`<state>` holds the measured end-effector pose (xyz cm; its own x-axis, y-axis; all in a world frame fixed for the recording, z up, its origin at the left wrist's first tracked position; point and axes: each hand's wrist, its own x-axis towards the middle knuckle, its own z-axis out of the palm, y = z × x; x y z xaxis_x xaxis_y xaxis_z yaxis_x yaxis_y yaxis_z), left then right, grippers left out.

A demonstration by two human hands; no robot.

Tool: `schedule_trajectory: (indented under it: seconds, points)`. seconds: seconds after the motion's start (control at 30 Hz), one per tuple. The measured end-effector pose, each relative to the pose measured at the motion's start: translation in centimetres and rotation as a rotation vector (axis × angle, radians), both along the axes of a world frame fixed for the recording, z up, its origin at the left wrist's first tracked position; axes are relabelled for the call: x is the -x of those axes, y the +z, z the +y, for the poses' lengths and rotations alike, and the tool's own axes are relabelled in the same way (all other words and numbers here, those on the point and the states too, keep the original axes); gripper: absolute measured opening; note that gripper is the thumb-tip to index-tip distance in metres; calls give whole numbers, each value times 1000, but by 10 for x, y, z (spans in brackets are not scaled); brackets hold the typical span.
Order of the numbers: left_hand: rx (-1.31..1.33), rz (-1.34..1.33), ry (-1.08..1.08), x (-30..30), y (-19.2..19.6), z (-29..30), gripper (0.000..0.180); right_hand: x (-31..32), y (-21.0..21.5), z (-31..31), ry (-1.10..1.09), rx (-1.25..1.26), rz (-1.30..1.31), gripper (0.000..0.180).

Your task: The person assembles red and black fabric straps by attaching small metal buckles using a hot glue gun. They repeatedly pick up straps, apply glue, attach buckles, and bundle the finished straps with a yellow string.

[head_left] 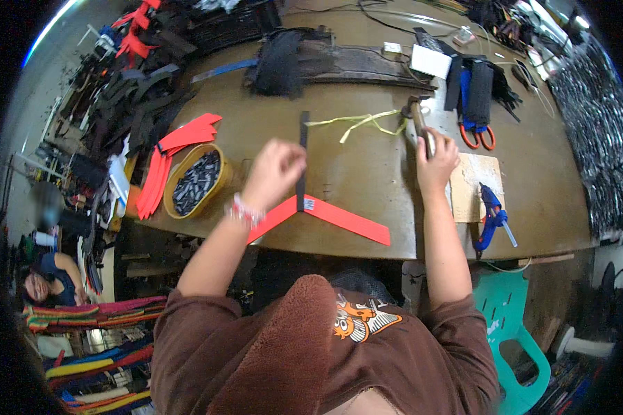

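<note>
A black strap [302, 149] lies upright in the picture across the table, its near end meeting the bend of a red V-shaped strap [353, 227]. A small grey-white printed label [310, 204] shows at that join. Just left of the black strap is my left hand [278, 171], slightly blurred, its fingers curled together; whatever they may pinch is hidden. My right hand [437, 160] grips the handle of a hammer [418, 117] whose head points away from me. A yellow ribbon [360, 123] stretches between the black strap's far end and the hammer.
At left, a yellow tub [219, 188] of small black pieces stands beside red straps [160, 181]. At right lie a wooden board [469, 173], a blue glue gun [491, 216] and orange-handled scissors [488, 137]. A green chair [511, 311] stands below; a person [59, 277] is at lower left.
</note>
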<state>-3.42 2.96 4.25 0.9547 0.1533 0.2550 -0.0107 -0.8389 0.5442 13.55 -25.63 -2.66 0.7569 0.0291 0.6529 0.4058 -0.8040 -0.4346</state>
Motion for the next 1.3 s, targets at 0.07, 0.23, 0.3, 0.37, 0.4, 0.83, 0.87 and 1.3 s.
schedule_trajectory:
  seconds: [0.07, 0.23, 0.3, 0.37, 0.4, 0.83, 0.87, 1.3]
  points:
    - [-142, -50, -202, 55, -14, -22, 42, -2, 0, -1, 29, -101, -111, 31]
    - [-397, 46, -263, 125, -53, -86, 72, -1, -4, -12, 11, -67, -84, 27]
    - [-300, -38, -236, 127, -50, -87, 49, -1, -8, -16, -39, -40, -65, 26]
    - [-167, -50, -187, 118, -35, -64, 33, -3, -11, -18, -13, -30, -69, 26]
    - [-122, -61, -142, 107, -24, -43, 26, -3, -13, -18, -5, -44, -80, 25]
    - [2108, -758, 811, 111, -23, 315, 32, -7, -14, -19, 27, -89, 23, 30]
    - [2020, -665, 490, 116, -34, 316, 35, -8, -14, -18, 6, -115, 58, 30]
    - [-375, 449, 430, 68, -31, 317, 71, -1, -15, -4, -76, -143, -10, 28]
